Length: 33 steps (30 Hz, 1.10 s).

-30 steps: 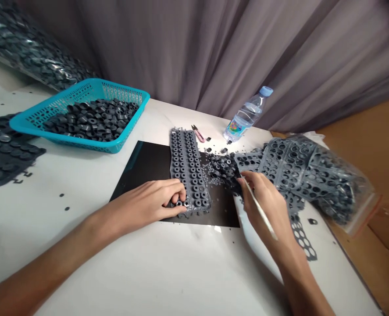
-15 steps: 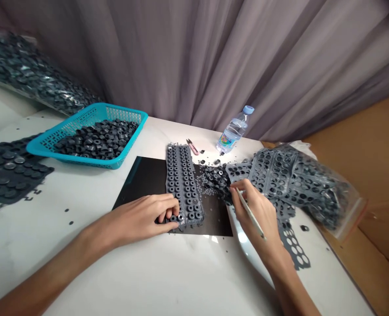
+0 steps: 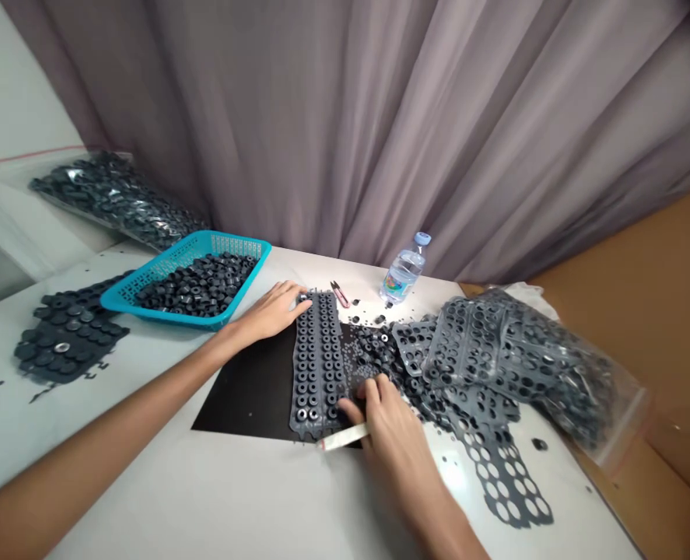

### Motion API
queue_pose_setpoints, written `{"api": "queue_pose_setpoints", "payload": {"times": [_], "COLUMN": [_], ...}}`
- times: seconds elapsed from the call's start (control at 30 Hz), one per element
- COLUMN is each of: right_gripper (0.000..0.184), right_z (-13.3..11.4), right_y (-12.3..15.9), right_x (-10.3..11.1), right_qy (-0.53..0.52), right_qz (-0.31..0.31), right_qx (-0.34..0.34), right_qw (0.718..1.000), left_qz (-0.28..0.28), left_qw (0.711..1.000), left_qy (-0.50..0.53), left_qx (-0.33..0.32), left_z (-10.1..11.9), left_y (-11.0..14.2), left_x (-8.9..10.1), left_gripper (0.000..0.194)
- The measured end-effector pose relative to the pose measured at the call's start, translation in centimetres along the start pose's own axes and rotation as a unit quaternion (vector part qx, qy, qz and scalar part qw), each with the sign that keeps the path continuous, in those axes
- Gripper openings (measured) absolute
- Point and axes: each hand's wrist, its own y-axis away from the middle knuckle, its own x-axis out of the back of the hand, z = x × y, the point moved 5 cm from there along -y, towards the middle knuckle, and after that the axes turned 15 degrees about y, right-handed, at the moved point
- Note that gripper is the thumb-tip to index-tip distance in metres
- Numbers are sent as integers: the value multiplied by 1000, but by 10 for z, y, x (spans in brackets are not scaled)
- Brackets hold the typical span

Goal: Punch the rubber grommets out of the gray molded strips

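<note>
A grey rubber sheet [image 3: 320, 358] studded with rows of small black rings lies lengthwise on a black mat [image 3: 251, 393]. My left hand [image 3: 271, 309] reaches to the sheet's far left corner, fingers stretched out and resting on its edge. My right hand [image 3: 388, 424] is at the sheet's near right corner, fingers curled and touching it, with a thin white stick [image 3: 340, 439] held in the hand and pointing left. A heap of loose black rings [image 3: 380, 350] lies just right of the sheet.
A teal basket [image 3: 146, 284] full of black rings stands at the left. Punched-out grey sheets [image 3: 496, 467] and a clear bag [image 3: 548, 373] of them lie at the right. A water bottle [image 3: 403, 272] and small snips [image 3: 338, 293] sit at the back. Another rubber sheet [image 3: 68, 342] lies far left.
My left hand moved from the sheet's near end to its far left corner. My right hand moved from the ring heap to the sheet's near right corner. The view tilted up.
</note>
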Motion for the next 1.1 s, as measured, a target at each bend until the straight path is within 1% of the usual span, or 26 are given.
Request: {"api": "queue_pose_setpoints", "payload": {"times": [0.07,0.13,0.23,0.3,0.37,0.43,0.53,0.57,0.6,0.63,0.67,0.7,0.77,0.83,0.9,0.97,1.03,1.1], "right_gripper": [32,29,21,18,16,14,7,4,12,21,28,31,30,25,24,25,24,21], "right_z": [-12,-20,-26,-28,-28,-24,-4,7,20,32,43,55,75,87,88,83,71,57], "right_y": [6,9,10,9,7,3,-10,-16,-24,-34,-46,-59,-90,-123,-155,-185,-210,-232], "right_x": [-1,0,2,3,3,6,17,24,30,37,42,48,52,48,39,26,11,-3], "right_qy": [23,17,-9,-21,-36,-56,-88,-105,-126,-148,-163,-162,-150,-156,-158,-154,-147,-140], "right_qz": [2,-1,-9,-12,-12,-7,17,29,41,43,40,40,19,-9,-29,-42,-58,-75], "right_qx": [7,15,15,12,10,3,-43,-71,-96,-103,-100,-101,-81,-37,12,37,60,79], "right_qw": [1000,1000,1000,1000,999,998,995,992,987,983,981,981,985,987,987,986,986,984], "left_qz": [4,4,-5,-14,-19,-9,24,35,46,55,62,68,78,89,91,98,104,101], "left_qw": [1000,999,996,993,990,987,982,980,977,974,970,965,952,936,915,875,849,846], "left_qy": [-12,-16,-5,17,45,75,122,138,155,173,192,213,257,295,339,406,447,460], "left_qx": [24,50,89,115,136,144,140,138,137,136,137,139,149,167,198,244,260,249], "left_z": [-12,-23,-37,-43,-45,-42,-32,-28,-24,-21,-18,-14,-7,1,7,10,15,20], "left_y": [-21,-36,-51,-58,-63,-66,-61,-56,-49,-39,-27,-12,21,56,89,114,130,136], "left_x": [-6,-12,-19,-21,-19,-15,-4,2,8,15,22,29,41,46,41,29,15,2], "left_gripper": [43,45,40,37,36,37,36,35,33,30,30,31,37,47,59,68,68,60]}}
